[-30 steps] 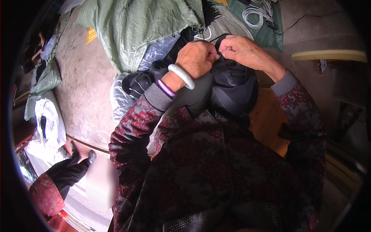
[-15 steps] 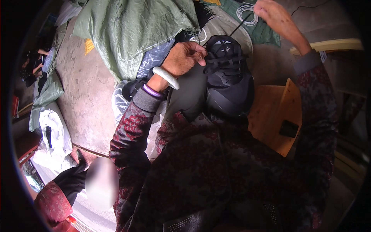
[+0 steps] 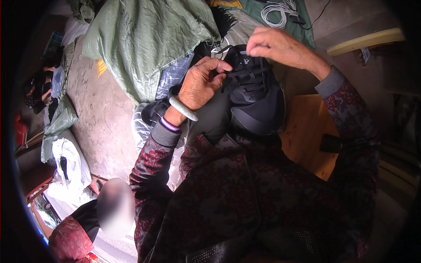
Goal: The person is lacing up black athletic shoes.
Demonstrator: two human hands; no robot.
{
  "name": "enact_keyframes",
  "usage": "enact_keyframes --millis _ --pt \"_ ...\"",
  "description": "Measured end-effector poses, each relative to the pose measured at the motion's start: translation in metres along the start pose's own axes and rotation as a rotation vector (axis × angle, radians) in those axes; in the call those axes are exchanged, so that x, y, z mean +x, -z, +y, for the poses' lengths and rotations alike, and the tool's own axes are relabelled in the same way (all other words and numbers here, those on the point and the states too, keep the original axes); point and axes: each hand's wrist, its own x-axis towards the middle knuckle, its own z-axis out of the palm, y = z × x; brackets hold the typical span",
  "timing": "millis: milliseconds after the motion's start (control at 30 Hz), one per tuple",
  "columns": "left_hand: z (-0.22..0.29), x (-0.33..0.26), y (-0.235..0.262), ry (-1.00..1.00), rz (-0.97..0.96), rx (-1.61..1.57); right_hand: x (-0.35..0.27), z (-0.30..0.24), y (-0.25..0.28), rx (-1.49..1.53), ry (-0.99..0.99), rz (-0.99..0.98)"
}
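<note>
A black sneaker (image 3: 258, 103) lies toe toward me over my dark-trousered leg, its black shoelaces (image 3: 251, 76) crossing the upper. Beside the laced part is my left hand (image 3: 202, 81), with a pale bangle (image 3: 183, 109) at the wrist. Its thumb and index finger are bent with a gap between them; I see nothing held there. My right hand (image 3: 278, 47) hovers over the ankle opening, fingers curled together. Whether a lace end is in them is hidden. A dark lace loop shows near the collar, left of those fingers.
A green woven sack (image 3: 140, 48) bulges at the far left. Coiled white cable (image 3: 280, 13) lies at the far right. A wooden stool (image 3: 307, 131) carrying a dark object stands right of the sneaker. Another person's red sleeve (image 3: 72, 239) shows at lower left.
My right hand has come down and left from the far right, where it drew a black lace taut, to just above the sneaker. My left thumb and index finger have parted.
</note>
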Motion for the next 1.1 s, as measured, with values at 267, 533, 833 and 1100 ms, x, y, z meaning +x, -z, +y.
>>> enact_keyframes --millis 267,533,833,1100 --pt "0.009 0.004 0.005 0.095 -0.162 -0.009 0.007 -0.013 -0.019 -0.072 0.035 -0.087" --pt "0.016 0.019 0.0 0.038 -0.2 0.178 0.021 -0.015 -0.018 -0.29 0.041 -0.203" --pt "0.007 0.021 0.0 0.009 -0.229 0.004 0.019 -0.012 -0.003 -0.197 0.108 -0.269" --pt "0.013 0.025 -0.005 0.198 -0.31 -0.134 0.003 -0.003 0.009 -0.232 -0.124 -0.23"
